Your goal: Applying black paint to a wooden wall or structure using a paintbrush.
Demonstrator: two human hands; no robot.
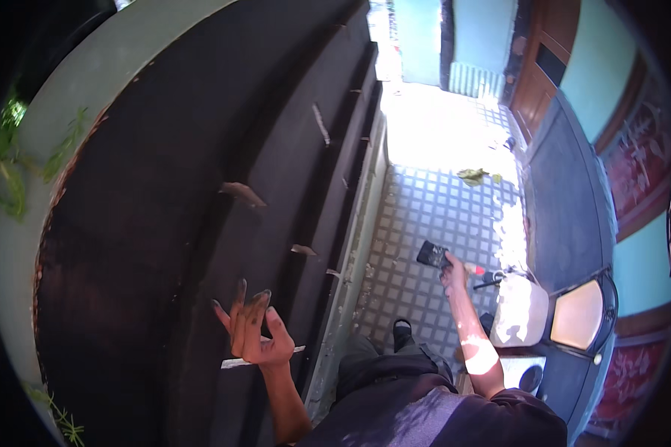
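My left hand (260, 335) is raised in front of the dark-painted stepped wall panel (145, 234), with its fingers apart and dark stains on the fingertips. Nothing shows in its grasp. A pale strip (237, 363) lies behind that hand on the panel. On the other side, my right hand (454, 274) grips a wide paintbrush (434, 254) by its handle, out over the tiled floor (414, 223). The bristles look black, and the handle end beyond the hand is red. Several unpainted, light chips and ledges (243, 194) break the dark surface.
To the right stand a white plastic container (520, 310), a chair with a tan seat (579, 314) and a grey panel (565, 179) against the turquoise wall. Leaves (472, 176) lie on the sunlit floor. Green plants (11, 179) hang at the far left. A brown door (542, 61) is farther back.
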